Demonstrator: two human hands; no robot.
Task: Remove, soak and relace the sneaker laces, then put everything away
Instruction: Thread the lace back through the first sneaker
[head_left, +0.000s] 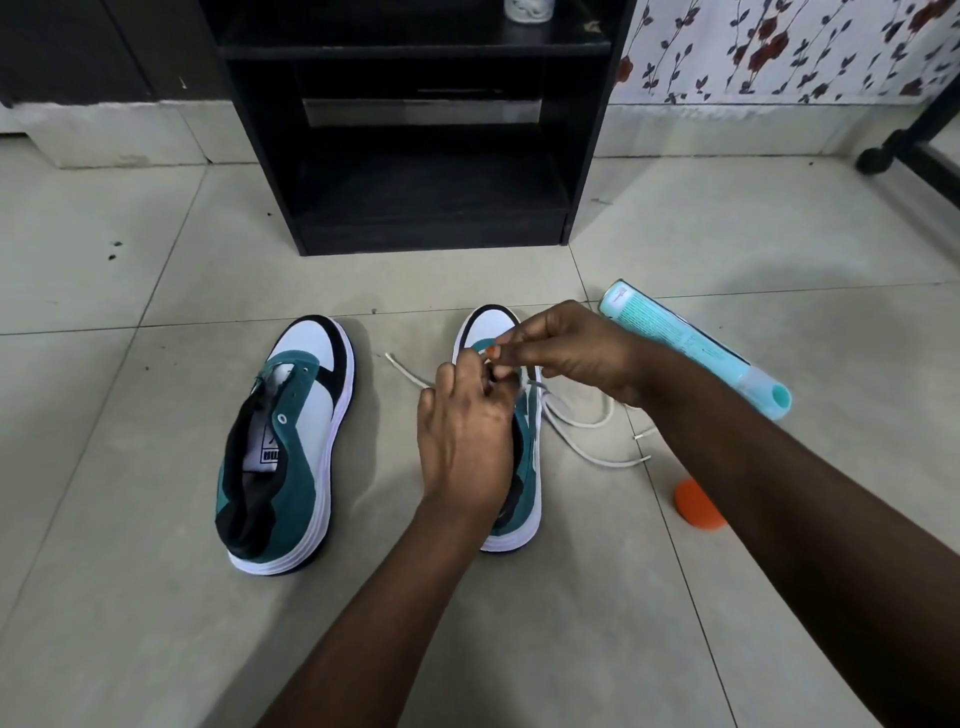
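Lacing work is in hand on the right sneaker (524, 441), near the floor's middle. The white lace (571, 415) is pinched at the eyelets by the curled fingers of the left hand (462, 441) and the right hand (566, 348). Whether it is being removed or threaded cannot be told. The left sneaker (285, 441) lies laceless. Next, the lace must be drawn through the eyelets.

The left hand (467, 441) covers the tongue and eyelets of the right sneaker (511, 426), so the lace's (576, 423) path there is hidden. The white container (529, 10) on the shelf is cut off at the top. The teal tube's (691, 348) print is perhaps too small to read.
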